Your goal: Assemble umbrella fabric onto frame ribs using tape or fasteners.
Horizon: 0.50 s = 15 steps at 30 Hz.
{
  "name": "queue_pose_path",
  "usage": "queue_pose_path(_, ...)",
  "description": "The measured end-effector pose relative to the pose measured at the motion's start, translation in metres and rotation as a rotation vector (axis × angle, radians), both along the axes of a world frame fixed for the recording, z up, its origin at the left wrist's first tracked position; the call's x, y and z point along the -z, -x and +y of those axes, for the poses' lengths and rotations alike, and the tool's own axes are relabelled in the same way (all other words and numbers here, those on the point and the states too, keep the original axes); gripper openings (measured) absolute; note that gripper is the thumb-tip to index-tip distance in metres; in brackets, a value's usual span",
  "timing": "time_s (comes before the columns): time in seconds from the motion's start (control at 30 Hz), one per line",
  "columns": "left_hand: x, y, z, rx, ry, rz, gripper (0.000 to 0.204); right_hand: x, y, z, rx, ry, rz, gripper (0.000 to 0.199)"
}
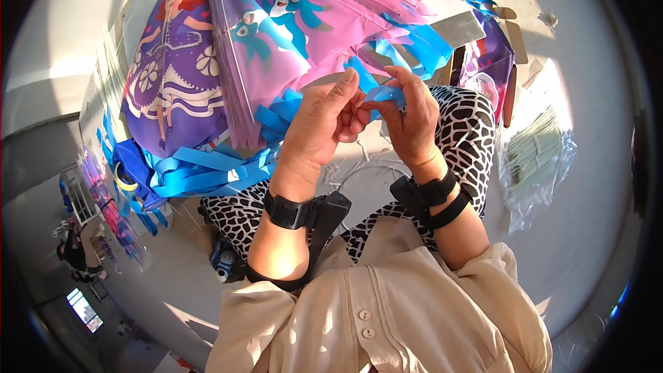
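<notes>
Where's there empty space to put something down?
Bare grey floor shows between the clear bag of pale sticks and the right sleeve, with another patch between the blue ribbons and the left sleeve. It's crowded ahead: printed sheets, plus ribbons around the left hand and right hand.

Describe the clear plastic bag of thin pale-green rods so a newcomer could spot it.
Find the black-and-white patterned right trouser leg. Just right of it lies the crinkled clear plastic bag. Thin pale-green rods inside set it apart from the brown cardboard box beyond it, which holds purple items.
</notes>
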<state>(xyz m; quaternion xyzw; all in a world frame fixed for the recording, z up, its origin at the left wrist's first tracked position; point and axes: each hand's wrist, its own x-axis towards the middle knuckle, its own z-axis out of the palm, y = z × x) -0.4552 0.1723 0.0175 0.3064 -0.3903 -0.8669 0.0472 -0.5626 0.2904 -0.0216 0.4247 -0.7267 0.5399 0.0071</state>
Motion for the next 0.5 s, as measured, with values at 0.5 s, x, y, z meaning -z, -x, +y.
queue_pose_path(0.5,0.000,0.004,-0.021,0.148,0.503,-0.151,0.012,-0.016,0.013,0.013,-0.288,-0.097,-0.574,0.032)
